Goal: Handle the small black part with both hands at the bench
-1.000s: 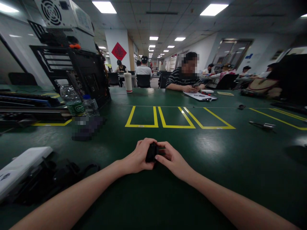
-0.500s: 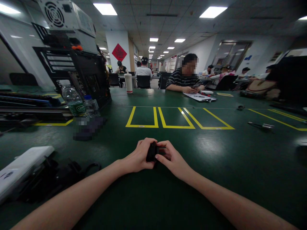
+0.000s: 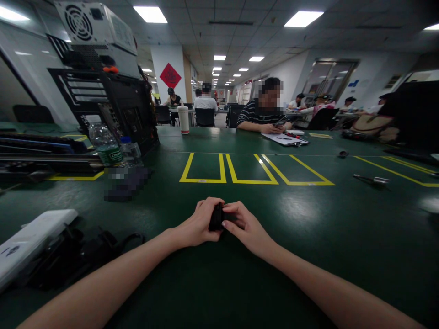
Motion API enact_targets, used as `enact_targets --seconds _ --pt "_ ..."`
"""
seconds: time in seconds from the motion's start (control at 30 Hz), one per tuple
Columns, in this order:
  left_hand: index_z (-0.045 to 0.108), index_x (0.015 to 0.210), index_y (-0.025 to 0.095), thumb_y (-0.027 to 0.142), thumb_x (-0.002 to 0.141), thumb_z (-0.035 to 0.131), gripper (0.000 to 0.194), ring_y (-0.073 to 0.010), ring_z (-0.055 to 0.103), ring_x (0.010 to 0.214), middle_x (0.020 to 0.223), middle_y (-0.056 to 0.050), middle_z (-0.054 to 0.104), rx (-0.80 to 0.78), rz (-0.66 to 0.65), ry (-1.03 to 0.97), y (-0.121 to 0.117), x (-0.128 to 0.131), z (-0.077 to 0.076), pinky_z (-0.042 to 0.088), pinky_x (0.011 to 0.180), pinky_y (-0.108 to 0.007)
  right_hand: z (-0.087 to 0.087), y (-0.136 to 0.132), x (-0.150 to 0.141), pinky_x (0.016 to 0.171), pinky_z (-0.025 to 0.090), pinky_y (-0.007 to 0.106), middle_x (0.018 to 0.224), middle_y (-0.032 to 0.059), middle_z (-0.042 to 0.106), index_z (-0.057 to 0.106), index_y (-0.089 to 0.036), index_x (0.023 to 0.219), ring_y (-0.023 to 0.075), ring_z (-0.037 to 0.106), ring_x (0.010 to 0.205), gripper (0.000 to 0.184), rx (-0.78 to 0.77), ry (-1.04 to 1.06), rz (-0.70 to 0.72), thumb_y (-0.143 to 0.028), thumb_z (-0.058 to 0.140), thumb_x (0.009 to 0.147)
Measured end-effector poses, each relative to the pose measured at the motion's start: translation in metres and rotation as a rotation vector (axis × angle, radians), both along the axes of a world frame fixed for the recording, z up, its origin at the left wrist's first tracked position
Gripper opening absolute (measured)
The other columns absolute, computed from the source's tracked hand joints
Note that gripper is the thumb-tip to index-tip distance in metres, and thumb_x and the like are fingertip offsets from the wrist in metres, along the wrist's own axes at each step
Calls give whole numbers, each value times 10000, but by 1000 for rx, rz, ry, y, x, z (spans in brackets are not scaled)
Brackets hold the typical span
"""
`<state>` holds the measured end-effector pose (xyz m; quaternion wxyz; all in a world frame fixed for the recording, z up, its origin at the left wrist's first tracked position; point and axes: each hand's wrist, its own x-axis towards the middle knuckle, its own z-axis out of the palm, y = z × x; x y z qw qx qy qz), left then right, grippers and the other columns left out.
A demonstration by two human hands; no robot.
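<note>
Black and blocky, a small object [image 3: 216,217] is in the grip of my left hand [image 3: 196,227], whose fingers and thumb are closed around it, just above or on the dark green surface [image 3: 219,283]; which one, I cannot tell. My right hand [image 3: 252,230] has its thumb and forefinger at the right side of this object, with the other fingers curled, but I cannot tell if this grip is clenched on it.

To the left, near my left forearm, I see a long white box [image 3: 36,240] and beside it a dark bundle of black parts [image 3: 73,256], too dim to separate.

Farther on lies a blurred dark item [image 3: 126,183], and behind it stand a clear plastic bottle with green label [image 3: 105,142] and a smaller clear bottle with blue cap [image 3: 131,153]. Yellow tape outlines [image 3: 203,180] are in the middle, and a slim metal tool [image 3: 372,180] lies to the right.

At the far side stand a white cup with lid [image 3: 184,119] and, left of it, a black metal computer frame [image 3: 126,107]. A person in a striped shirt [image 3: 255,115] sits behind a clipboard with white paper [image 3: 285,139].
</note>
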<state>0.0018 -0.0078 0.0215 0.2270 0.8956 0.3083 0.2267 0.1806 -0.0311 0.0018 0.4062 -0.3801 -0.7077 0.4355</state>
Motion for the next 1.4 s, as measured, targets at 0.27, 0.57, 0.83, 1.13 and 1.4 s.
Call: enact_targets --seconds 0.27,0.57,0.83,1.13,1.4 --pt "274 1190 232 143 664 603 626 -254 406 1037 1135 -76 403 -10 -2 -9 0 -1 1 352 877 -428 4 -2 1 865 460 372 1111 45 466 418 -228 1082 188 492 1055 331 -83 -26 -9 -194 533 773" --pt "281 1174 224 147 659 603 613 -250 411 1032 1125 -76 405 -1 10 -5 1 0 -2 340 887 -433 -2 1 -1 823 481 351 1014 15 479 466 -228 944 167 524 980 180 2 21 -6 -183 520 778" --pt "277 1184 228 148 666 603 617 -257 409 1041 1130 -78 403 -15 4 -2 0 -2 0 341 888 -435 3 0 1 849 469 388 1097 46 476 426 -229 1065 195 508 1028 312 -97 -16 -6 -197 531 773" --pt "285 1176 202 140 665 601 604 -239 400 1034 1124 -81 395 6 4 -1 1 0 -3 339 903 -412 -1 0 0 818 486 346 1022 12 486 456 -232 965 177 521 1009 192 -50 29 7 -193 516 786" --pt "275 1182 198 150 679 595 598 -233 392 1035 1124 -81 394 -12 -5 9 0 -1 0 343 903 -397 1 1 1 860 460 378 1095 39 488 426 -233 1061 193 513 1031 306 -127 9 4 -213 536 776"
